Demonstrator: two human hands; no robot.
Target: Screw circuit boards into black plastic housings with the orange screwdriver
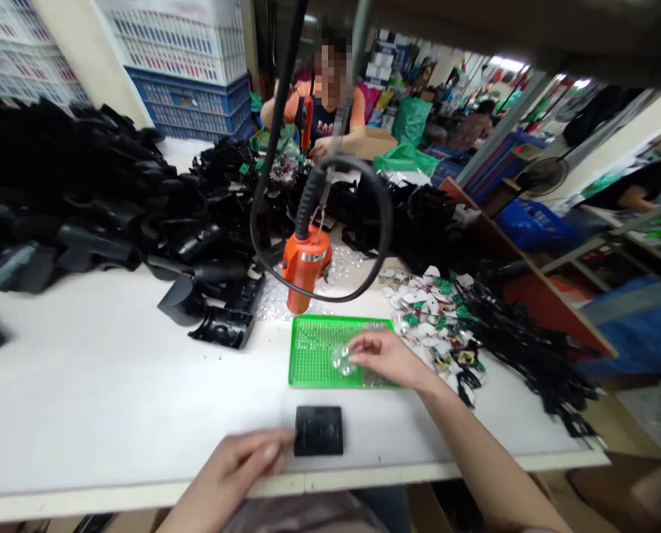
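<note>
My right hand [383,357] pinches a small clear plastic piece with round lens-like bumps [343,360] over the green perforated tray [313,340]. More clear pieces lie at the tray's right side, partly hidden under that hand. In front of the tray, a flat black plastic part [319,431] rests on the white table near its edge. My left hand [252,453] is beside it, the outstretched index finger at the part's left edge; it grips nothing that I can see and is slightly blurred.
An orange power screwdriver [303,270] hangs on a looped black cable behind the tray. Black plastic housings [102,215] are heaped to the left. White and green circuit pieces [430,303] and black cables [530,363] lie right. Another person [330,104] sits opposite.
</note>
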